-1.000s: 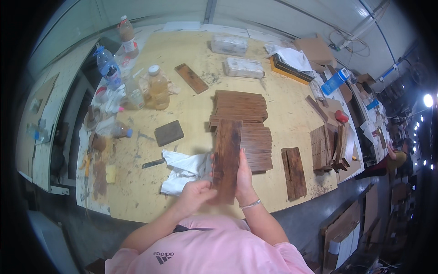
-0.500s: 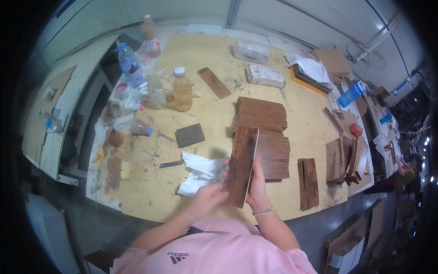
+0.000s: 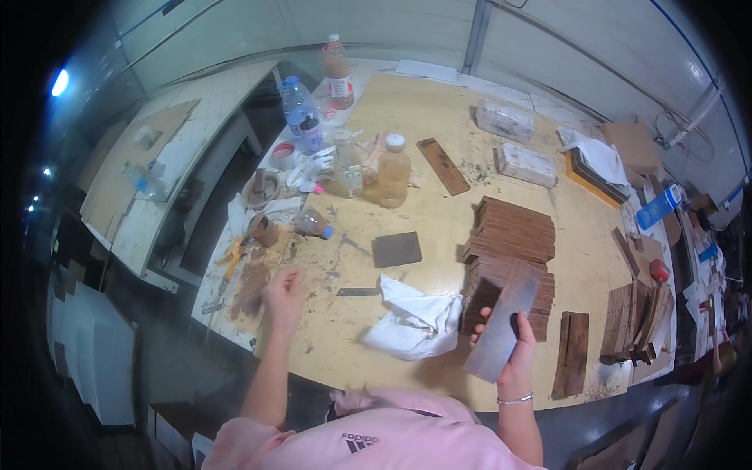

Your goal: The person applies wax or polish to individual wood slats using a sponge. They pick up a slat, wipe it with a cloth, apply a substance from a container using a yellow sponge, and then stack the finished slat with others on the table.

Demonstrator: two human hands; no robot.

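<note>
The board (image 3: 505,321) was just right of the cloth (image 3: 411,333), tilted, its upper end overlapping the stack of boards (image 3: 513,223) in view. The right hand (image 3: 517,356) pinched it across its width, thumb at one long edge and fingers round the other. The left hand (image 3: 283,298) was well left of the cloth, fingers bent and gathered; whether they pinched anything could not be told. With one hand bearing the whole length, a firm grip near the middle seemed best, fingertips kept toward the long edges so that most of the face stayed uncovered. Any turn probably called for lift first, since the stack, behind and right of the cloth, could be knocked by the upper end. The near edge of the tabletop (image 3: 337,337) ran in front of the cloth, so the lower end needed watching there. The wider gap lay left of the cloth, toward the left hand, with a thin dark strip (image 3: 358,292) at its back. A dark block (image 3: 396,249) sat behind the cloth, and the loose boards (image 3: 580,352) well to its right narrowed the room on that side.
</note>
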